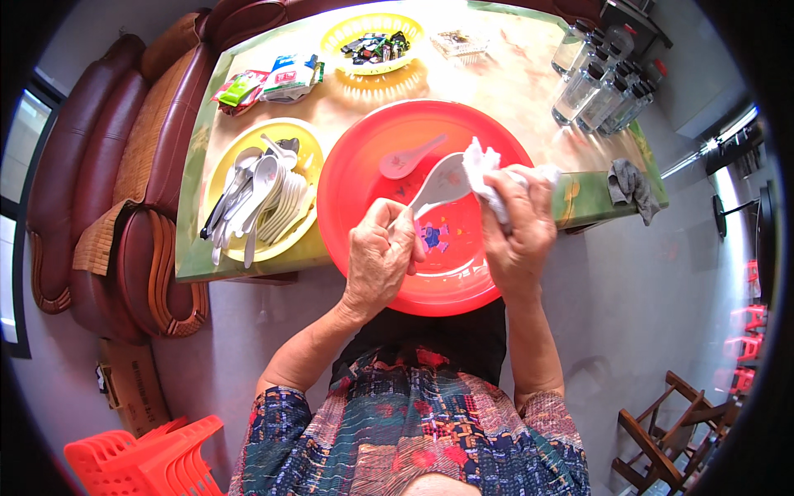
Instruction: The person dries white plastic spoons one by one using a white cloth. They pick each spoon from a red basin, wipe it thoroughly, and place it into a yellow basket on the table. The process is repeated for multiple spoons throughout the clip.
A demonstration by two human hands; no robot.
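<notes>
Over a large red basin (356, 165), my left hand (380, 252) grips the handle of a white soup spoon (444, 180), its bowl pointing up and to the right. My right hand (519, 219) pinches a crumpled white cloth or tissue (482, 169) against the far edge of the spoon's bowl. Inside the basin lies a second soup spoon (404, 161), which looks pinkish. To the left, a yellow plate (285, 130) carries a heap of white soup spoons and metal spoons and forks (260, 190).
Several clear bottles with dark caps (591, 91) stand at the table's far right. A grey rag (633, 188) hangs over the right edge. Farther back are a yellow basket (335, 37) of small packets, colourful packages (289, 78) and a clear container (459, 43). Brown sofa (124, 157) at left.
</notes>
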